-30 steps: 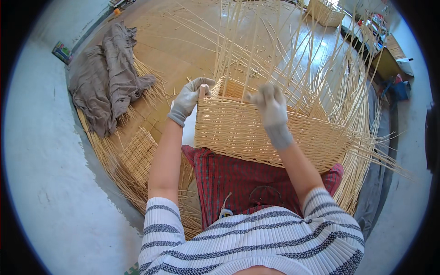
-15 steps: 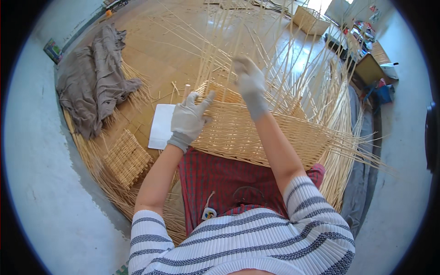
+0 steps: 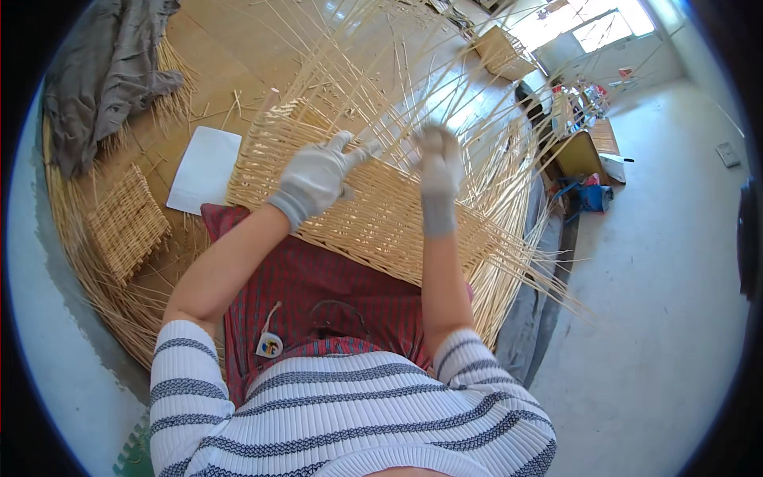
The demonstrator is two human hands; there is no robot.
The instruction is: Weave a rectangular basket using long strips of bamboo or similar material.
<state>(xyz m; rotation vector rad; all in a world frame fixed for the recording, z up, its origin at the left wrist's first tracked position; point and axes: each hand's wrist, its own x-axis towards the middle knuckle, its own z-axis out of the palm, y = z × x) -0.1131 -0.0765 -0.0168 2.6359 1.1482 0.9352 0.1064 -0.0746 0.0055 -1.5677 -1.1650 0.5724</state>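
Note:
A half-woven wicker basket lies slanted across my lap, its long wall facing me. Long pale stakes stick up and away from its far side, and loose strand ends trail off at its right corner. My gloved left hand grips the upper edge of the near wall, thumb on the outside and index finger stretched along the rim. To its right, my gloved right hand is closed among the upright stakes, apparently around a thin wicker strand. Motion blurs its fingertips.
A white sheet and a small woven panel lie on the left. Grey cloth covers a bundle of canes farther back. More loose canes spread to the right, beside a blue bag. A woven box stands behind.
My view has swung right, so the room shifts left. My left hand has slid right along the basket's rim. My right hand has come lower and closer to the rim.

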